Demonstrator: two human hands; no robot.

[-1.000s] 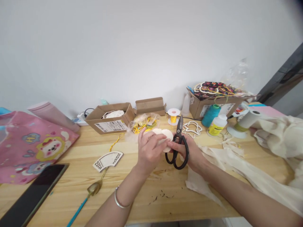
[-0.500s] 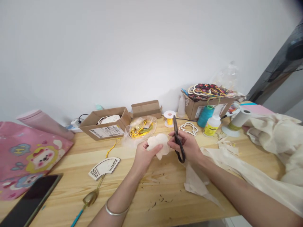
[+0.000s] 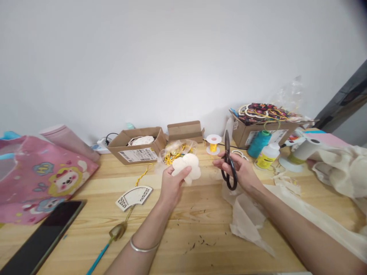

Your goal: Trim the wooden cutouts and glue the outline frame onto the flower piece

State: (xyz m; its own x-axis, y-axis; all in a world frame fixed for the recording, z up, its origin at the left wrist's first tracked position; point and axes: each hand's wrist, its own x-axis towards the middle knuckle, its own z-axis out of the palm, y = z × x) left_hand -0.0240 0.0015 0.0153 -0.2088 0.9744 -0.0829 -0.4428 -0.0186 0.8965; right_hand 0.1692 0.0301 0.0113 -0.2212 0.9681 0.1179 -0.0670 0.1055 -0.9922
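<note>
My left hand (image 3: 171, 183) is closed on a cream cloud-shaped piece (image 3: 187, 167), held up above the wooden table (image 3: 186, 225). My right hand (image 3: 240, 172) grips black scissors (image 3: 228, 165) by the handles, blades shut and pointing up. The two hands are apart, with a gap between the piece and the scissors. A silver bangle (image 3: 142, 247) sits on my left wrist.
A fan-shaped wooden cutout (image 3: 133, 196) with a brass tassel lies to the left, beside a black phone (image 3: 43, 238) and a pink bag (image 3: 37, 179). Cardboard boxes (image 3: 137, 147), a bag of yellow thread (image 3: 177, 151), spools (image 3: 212, 143), a glue bottle (image 3: 267, 156) and cream cloth (image 3: 315, 206) line the back and right.
My hands have drawn apart: the right hand took the scissors away to the right, off the cream piece, and the left hand now holds the piece alone.
</note>
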